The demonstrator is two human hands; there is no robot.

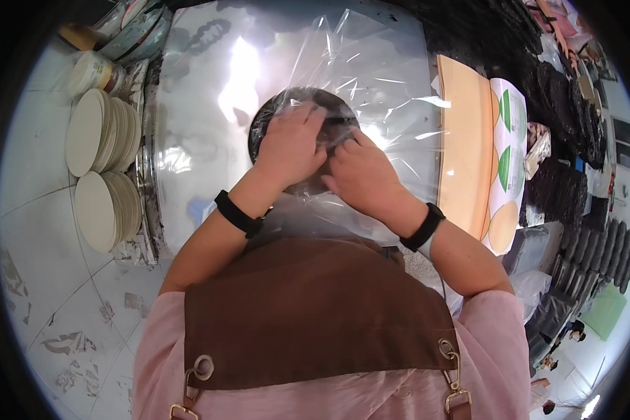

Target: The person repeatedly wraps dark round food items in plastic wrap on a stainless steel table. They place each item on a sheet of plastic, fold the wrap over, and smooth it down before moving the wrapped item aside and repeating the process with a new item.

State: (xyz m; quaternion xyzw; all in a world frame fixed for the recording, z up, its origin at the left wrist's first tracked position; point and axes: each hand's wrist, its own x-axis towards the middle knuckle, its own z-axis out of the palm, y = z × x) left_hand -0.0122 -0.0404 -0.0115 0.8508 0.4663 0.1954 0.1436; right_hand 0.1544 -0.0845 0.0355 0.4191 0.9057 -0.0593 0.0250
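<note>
A dark round disc [341, 102] lies before me on a glossy, light-coloured work surface [199, 100]. Clear plastic film [375, 63] covers the disc and spreads in wrinkles towards the far side and the right. My left hand [291, 144] rests over the left half of the disc, its fingers reaching towards the far rim. At the right part of the disc, my right hand [359, 163] has its fingers bent in against the film. Whether those fingers pinch film or only press cannot be made out. Both hands hide much of the disc.
Two stacks of pale round discs, a far stack [86, 134] and a near stack [97, 210], stand on edge at the left. A plastic tub [92, 73] is beyond them. Orange-tan sheets [464, 157] and printed labels [509, 136] lie right. Black bundles [567, 115] are farther right.
</note>
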